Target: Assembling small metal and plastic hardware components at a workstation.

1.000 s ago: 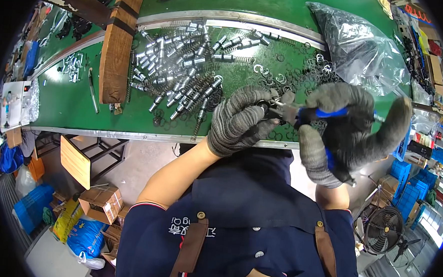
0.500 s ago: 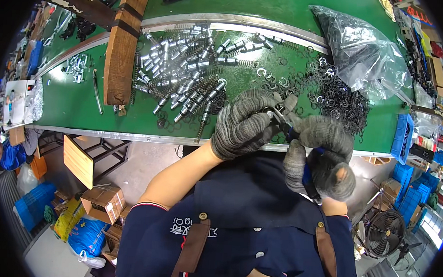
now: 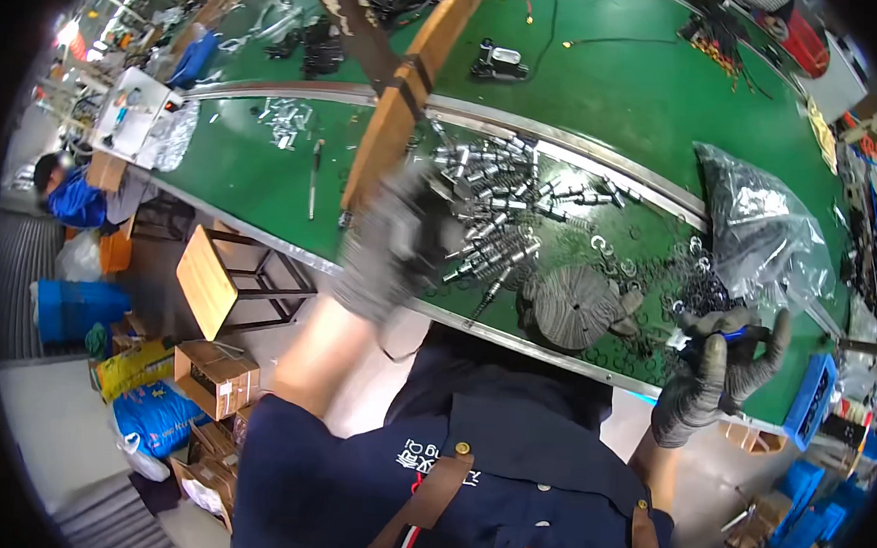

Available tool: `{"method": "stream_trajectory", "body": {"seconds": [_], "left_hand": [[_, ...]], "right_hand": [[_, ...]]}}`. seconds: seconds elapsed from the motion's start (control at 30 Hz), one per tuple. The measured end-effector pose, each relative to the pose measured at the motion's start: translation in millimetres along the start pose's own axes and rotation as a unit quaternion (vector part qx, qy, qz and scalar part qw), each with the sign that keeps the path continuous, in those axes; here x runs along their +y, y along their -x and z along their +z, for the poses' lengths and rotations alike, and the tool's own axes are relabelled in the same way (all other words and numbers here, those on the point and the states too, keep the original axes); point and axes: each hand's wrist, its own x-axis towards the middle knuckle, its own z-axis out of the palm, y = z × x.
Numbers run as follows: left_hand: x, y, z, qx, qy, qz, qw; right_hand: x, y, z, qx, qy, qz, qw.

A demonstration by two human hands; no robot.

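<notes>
My left hand (image 3: 396,242), in a grey striped knit glove, is smeared by motion beside the left edge of a pile of metal pins with springs (image 3: 507,193). Its fingers cannot be made out. On the right, my gloved right hand (image 3: 716,373) is closed around blue-handled pliers (image 3: 736,333), mostly hidden by the fingers, with a fingertip and the thumb standing away. The hand is at the near side of a heap of small dark retaining rings (image 3: 691,277). Between my hands a round grey striped knitted bundle (image 3: 571,309) lies on the green bench.
A wooden post (image 3: 408,99) rises left of the pins. A clear plastic bag (image 3: 768,227) lies behind the rings, and a blue bin (image 3: 811,398) hangs at the bench's right end. A pen (image 3: 316,178) and small metal sleeves (image 3: 286,122) are farther left.
My hands, together at the bench's front edge before, have parted. The left has swung left toward the pins and post; the right has gone right with the pliers. The view has turned.
</notes>
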Motion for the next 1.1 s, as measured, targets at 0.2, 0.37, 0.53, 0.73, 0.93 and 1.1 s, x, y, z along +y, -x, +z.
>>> {"method": "stream_trajectory", "body": {"seconds": [0.2, 0.37, 0.53, 0.73, 0.93, 1.1], "left_hand": [[171.3, -93.4, -103.4, 0.240, 0.008, 0.166, 0.956], [247.2, -111.9, -94.7, 0.459, -0.135, 0.455, 0.751], [99.7, -124.4, 32.9, 0.031, -0.483, 0.579, 0.656], [26.8, -269.3, -31.1, 0.100, -0.836, 0.303, 0.446], [20.0, -277.0, -36.1, 0.101, -0.764, 0.246, 0.588], [79.7, -195.3, -11.9, -0.009, -0.522, 0.432, 0.736]], "right_hand": [[20.2, 8.4, -12.1, -0.047, 0.027, 0.088, 0.995], [27.8, 7.9, -13.3, -0.053, 0.035, 0.088, 0.994], [38.7, 8.0, -27.4, -0.044, 0.068, 0.101, 0.992], [32.0, 19.0, -21.7, -0.108, 0.092, 0.132, 0.981], [32.7, 24.2, -32.6, -0.106, 0.121, 0.122, 0.979], [27.7, 12.1, -28.0, -0.143, 0.174, 0.109, 0.968]]}}
